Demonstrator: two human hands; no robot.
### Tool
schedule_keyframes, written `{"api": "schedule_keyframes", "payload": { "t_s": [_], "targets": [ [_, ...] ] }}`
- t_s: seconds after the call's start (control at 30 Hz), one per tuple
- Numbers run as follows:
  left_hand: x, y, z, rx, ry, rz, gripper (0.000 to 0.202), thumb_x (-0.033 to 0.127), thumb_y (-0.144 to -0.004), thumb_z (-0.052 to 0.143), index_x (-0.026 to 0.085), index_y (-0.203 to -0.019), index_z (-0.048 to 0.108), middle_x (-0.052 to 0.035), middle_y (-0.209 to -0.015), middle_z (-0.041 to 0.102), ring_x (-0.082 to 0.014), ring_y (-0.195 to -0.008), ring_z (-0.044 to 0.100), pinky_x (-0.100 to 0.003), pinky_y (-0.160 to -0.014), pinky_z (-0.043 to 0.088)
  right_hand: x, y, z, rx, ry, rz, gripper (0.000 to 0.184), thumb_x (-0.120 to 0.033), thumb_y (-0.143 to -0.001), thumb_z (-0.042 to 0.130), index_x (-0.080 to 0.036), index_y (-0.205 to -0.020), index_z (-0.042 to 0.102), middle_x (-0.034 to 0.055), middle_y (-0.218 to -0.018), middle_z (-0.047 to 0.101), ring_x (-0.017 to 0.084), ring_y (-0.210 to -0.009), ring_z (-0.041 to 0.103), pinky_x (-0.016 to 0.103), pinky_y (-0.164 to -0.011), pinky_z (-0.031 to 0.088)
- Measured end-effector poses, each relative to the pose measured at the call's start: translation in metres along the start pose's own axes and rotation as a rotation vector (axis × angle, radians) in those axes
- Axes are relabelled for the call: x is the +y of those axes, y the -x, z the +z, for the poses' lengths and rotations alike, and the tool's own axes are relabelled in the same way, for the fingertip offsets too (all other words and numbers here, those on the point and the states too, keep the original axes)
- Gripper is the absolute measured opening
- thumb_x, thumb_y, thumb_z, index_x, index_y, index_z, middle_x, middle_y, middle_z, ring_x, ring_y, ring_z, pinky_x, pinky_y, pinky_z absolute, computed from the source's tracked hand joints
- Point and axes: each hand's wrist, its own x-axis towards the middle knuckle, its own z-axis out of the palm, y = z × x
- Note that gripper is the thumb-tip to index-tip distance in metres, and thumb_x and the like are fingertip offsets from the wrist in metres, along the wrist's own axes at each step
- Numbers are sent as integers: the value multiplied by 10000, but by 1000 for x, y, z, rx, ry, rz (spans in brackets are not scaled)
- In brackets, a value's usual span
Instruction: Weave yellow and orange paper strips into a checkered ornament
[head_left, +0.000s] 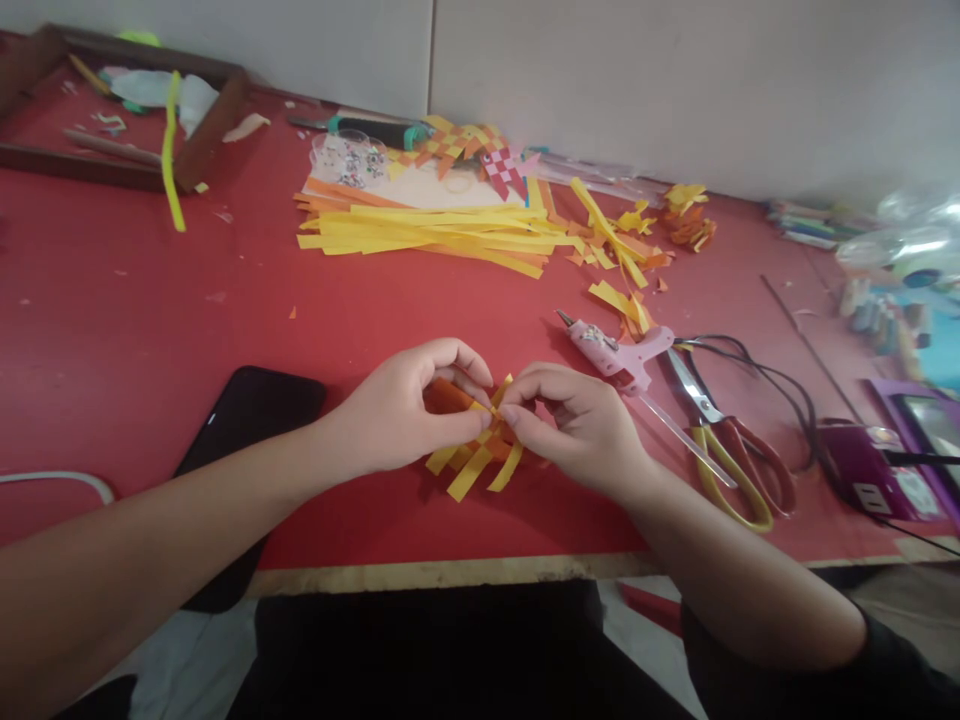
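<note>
Between my hands, over the front part of the red table, is a small woven piece of yellow and orange paper strips (480, 452), its loose yellow ends fanning out toward me. My left hand (420, 405) pinches its left side between thumb and fingers. On the other side my right hand (574, 415) pinches the strips near the top right, the fingertips of both hands almost meeting. The fingers hide part of the weave. Just right of my right hand lies a pink glue gun (619, 352) with a clear glue stick in its back.
Scissors (720, 430) with yellow and red handles lie right, beside a black cord. A black phone (251, 420) lies under my left forearm. Behind are yellow paper strips (435, 232), a woven paper fish (504, 172) and a wooden tray (217, 130). A purple box (870, 470) stands far right.
</note>
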Motion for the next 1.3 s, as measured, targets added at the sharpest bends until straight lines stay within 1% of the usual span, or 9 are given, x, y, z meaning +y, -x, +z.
{"api": "schedule_keyframes", "payload": {
  "t_s": [0.17,0.3,0.47,0.57,0.7,0.83,1.0,1.17,1.3],
  "targets": [
    [-2,-1,1,-17,49,59,202,199,-796,722,204,-920,563,1,-935,665,-126,-820,657,-212,-638,499,-1,1,1,-9,-31,39,135,-184,-864,623,-192,-734,656,-8,-705,646,111,-632,585,264,-604,459],
    [-2,-1,2,-18,73,60,200,202,-797,733,201,-905,565,5,-925,661,-122,-822,662,-203,-630,501,0,2,1,-6,-33,43,126,-185,-864,624,-196,-742,651,-13,-701,633,109,-629,564,265,-597,443],
    [-4,-3,1,53,71,52,225,250,-793,771,194,-906,584,2,-915,680,-137,-862,685,-212,-680,522,1,-1,-2,75,-53,53,175,-256,-917,593,-201,-760,646,-6,-724,621,118,-656,557,272,-613,443],
    [-4,-4,0,101,86,56,250,267,-782,791,194,-901,584,1,-894,699,-144,-838,698,-219,-671,527,1,-3,-4,73,-90,42,220,-270,-939,570,-200,-753,663,10,-770,647,125,-705,594,272,-646,468],
    [-2,-2,0,139,41,110,239,263,-783,792,198,-886,586,2,-874,711,-143,-802,700,-222,-651,527,3,-3,-4,67,-90,55,217,-307,-926,627,-207,-746,699,15,-822,663,126,-737,623,275,-685,500],
    [0,2,2,157,-36,186,173,223,-816,747,204,-879,587,6,-871,710,-137,-791,698,-221,-631,517,7,-2,-2,53,-108,59,123,-346,-883,707,-232,-852,740,26,-919,682,153,-836,658,310,-764,532],
    [-2,5,4,180,-139,249,140,201,-823,721,206,-862,587,9,-867,711,-141,-801,704,-238,-679,535,9,-1,-2,111,7,-114,74,-252,-810,786,-239,-869,742,27,-890,694,173,-833,666,344,-757,547],
    [-2,5,5,198,-234,292,142,206,-826,722,206,-848,581,17,-852,721,-134,-782,709,-236,-706,543,9,-1,-3,183,164,-343,68,-197,-814,774,-232,-846,726,32,-841,692,185,-817,655,352,-729,549],
    [-3,5,6,189,-267,333,134,178,-827,711,210,-855,584,34,-839,716,-118,-766,712,-221,-724,553,8,-1,-3,183,238,-436,64,-195,-825,753,-226,-848,702,31,-834,688,190,-810,649,380,-754,548]
  ]
}}
